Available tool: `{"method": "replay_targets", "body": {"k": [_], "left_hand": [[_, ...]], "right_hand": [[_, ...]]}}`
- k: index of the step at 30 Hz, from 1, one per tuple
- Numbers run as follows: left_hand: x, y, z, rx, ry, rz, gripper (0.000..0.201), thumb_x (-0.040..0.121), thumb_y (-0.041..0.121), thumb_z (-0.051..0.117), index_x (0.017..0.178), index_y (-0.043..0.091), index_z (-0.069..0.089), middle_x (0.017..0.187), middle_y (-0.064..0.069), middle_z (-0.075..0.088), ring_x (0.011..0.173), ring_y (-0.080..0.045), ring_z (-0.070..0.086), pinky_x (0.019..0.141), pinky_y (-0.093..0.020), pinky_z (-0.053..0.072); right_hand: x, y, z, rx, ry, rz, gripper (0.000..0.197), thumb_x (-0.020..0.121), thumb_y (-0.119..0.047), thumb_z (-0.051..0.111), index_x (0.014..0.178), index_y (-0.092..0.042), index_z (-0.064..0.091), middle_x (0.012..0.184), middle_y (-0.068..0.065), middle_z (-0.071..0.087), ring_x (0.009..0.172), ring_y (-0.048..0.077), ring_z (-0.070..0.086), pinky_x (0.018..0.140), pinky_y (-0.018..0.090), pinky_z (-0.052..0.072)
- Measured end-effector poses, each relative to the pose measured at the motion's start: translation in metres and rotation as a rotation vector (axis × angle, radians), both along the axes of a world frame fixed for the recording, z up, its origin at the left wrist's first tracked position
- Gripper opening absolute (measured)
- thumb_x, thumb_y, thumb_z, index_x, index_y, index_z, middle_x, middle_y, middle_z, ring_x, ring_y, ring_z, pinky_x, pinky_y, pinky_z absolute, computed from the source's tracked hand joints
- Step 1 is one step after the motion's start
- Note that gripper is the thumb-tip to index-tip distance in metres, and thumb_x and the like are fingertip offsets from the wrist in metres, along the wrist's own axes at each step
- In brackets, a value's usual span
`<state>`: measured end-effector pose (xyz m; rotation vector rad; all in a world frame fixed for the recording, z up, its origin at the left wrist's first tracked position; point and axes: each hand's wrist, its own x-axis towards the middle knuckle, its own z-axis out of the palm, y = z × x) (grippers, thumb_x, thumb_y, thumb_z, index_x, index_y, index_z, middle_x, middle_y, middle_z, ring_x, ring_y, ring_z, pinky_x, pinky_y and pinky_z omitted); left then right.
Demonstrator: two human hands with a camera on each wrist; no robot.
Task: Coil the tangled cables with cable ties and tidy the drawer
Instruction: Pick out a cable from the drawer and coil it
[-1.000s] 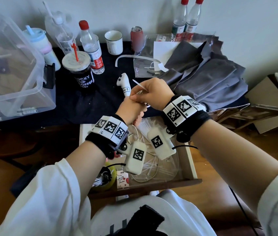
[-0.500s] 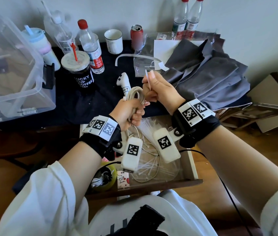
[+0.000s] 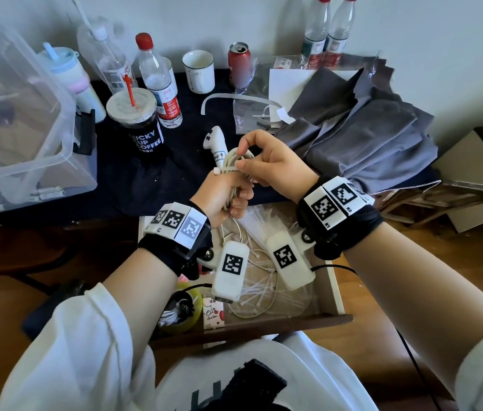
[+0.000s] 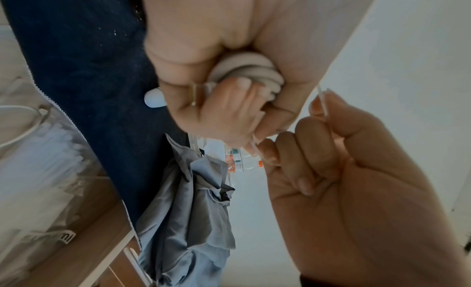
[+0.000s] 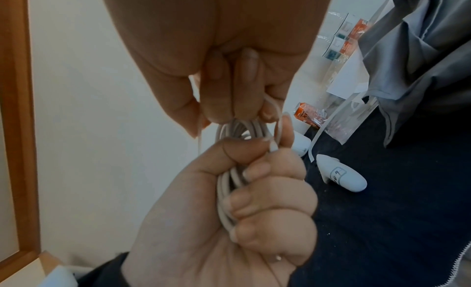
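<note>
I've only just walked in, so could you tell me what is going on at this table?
A person is bundling a white coiled cable above an open wooden drawer. The left hand grips the coil in a fist, while the right hand pinches a thin white cable tie looped around the coil's top. Whether the tie is locked yet cannot be told. Loose white cables and spare ties still lie in the drawer.
</note>
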<state>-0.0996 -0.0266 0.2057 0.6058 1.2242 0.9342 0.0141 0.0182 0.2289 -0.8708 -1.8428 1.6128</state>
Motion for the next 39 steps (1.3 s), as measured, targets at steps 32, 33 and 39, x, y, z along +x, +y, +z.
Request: {"method": "replay_targets", "body": {"k": [32, 33, 39], "left_hand": [[-0.0007, 0.0038, 0.0002, 0.01, 0.105, 0.0, 0.026, 0.085, -0.006, 0.034, 0.068, 0.013, 0.037, 0.043, 0.002, 0.033, 0.032, -0.007, 0.024, 0.037, -0.012, 0.022], [-0.0001, 0.0042, 0.0005, 0.001, 0.113, -0.009, 0.026, 0.086, -0.005, 0.033, 0.068, 0.013, 0.037, 0.042, 0.002, 0.034, 0.032, -0.006, 0.024, 0.037, -0.012, 0.022], [0.0016, 0.0077, 0.0022, -0.043, 0.194, -0.039, 0.034, 0.094, 0.0, 0.028, 0.064, 0.014, 0.035, 0.033, 0.006, 0.034, 0.026, -0.004, 0.025, 0.034, -0.008, 0.022]], "right_hand": [[-0.0046, 0.0034, -0.0004, -0.01, -0.088, -0.012, 0.025, 0.09, 0.006, 0.048, 0.08, -0.016, 0.042, 0.031, -0.01, 0.038, 0.03, 0.002, 0.03, 0.037, 0.01, 0.024], [-0.0048, 0.0035, -0.0004, 0.0, -0.099, -0.016, 0.025, 0.09, 0.006, 0.049, 0.079, -0.016, 0.043, 0.031, -0.01, 0.039, 0.03, 0.002, 0.032, 0.037, 0.009, 0.025], [-0.0058, 0.005, -0.0014, -0.009, -0.1, -0.028, 0.028, 0.088, 0.011, 0.047, 0.077, -0.015, 0.044, 0.032, -0.012, 0.04, 0.029, 0.002, 0.031, 0.037, 0.008, 0.025]]}}
